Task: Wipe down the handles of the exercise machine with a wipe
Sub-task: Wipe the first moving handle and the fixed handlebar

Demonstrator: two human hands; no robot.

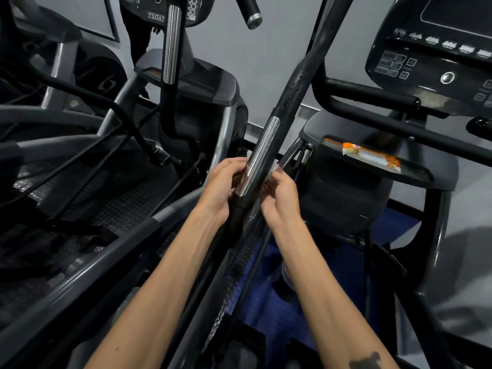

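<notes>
Handle [259, 158] of the exercise machine, a slanted black bar with a chrome strip, rises between both hands. Left hand [222, 187] curls round its lower end. Right hand [279, 198] pinches a small pale wipe [272, 172] against the bar's far side. Water beads above suggest wetness; the scrunched wipe could slip or miss the chrome face.

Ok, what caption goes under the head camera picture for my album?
Both hands at a gym machine's handle: left hand holds its chrome strip, right hand presses a wipe against it.
</notes>
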